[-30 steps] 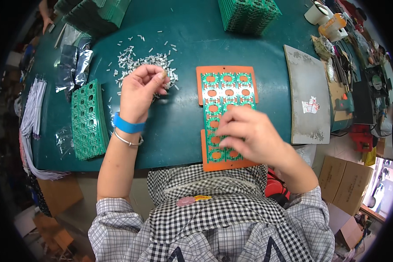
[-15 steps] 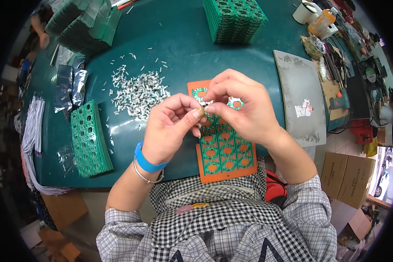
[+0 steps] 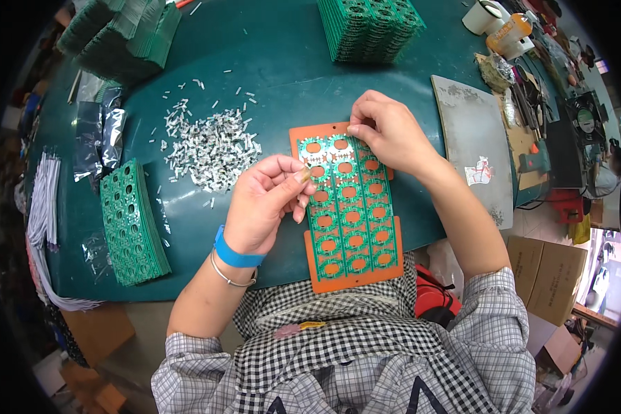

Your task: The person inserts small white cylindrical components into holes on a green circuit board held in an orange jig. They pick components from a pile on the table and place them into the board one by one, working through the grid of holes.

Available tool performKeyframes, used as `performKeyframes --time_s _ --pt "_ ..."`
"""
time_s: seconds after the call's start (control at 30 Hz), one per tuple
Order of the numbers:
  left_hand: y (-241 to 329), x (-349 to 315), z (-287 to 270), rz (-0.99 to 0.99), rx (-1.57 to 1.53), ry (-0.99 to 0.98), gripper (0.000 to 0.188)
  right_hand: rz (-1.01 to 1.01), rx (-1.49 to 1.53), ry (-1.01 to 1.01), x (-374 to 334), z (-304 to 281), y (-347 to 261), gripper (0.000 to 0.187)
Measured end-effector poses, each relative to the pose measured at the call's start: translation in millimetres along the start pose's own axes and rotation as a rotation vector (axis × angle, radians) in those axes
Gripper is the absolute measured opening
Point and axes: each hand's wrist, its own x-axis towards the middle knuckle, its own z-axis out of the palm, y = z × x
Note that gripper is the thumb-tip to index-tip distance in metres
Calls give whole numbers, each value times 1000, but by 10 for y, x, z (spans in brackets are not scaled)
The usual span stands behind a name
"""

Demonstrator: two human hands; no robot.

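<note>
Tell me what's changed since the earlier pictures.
The left hand moved rightward from the pile of small whitish pieces toward the green rectangular circuit panel; the right hand met it, then moved to the panel's far edge. The panel stayed on its orange board.

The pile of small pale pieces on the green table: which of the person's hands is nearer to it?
Left. The left hand is just below and right of the pile; the right hand is farther off, at the upper right of the circuit board panel.
</note>
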Motion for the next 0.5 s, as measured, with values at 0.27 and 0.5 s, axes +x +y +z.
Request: performKeyframes --time_s 0.27,0.5 --pt "-52 20 -39 -30 -14 -19 10 -39 -23 -4 29 69 22 10" --pt "-46 10 -21 -38 -11 -20 11 -35 -11 0 31 65 27 10"
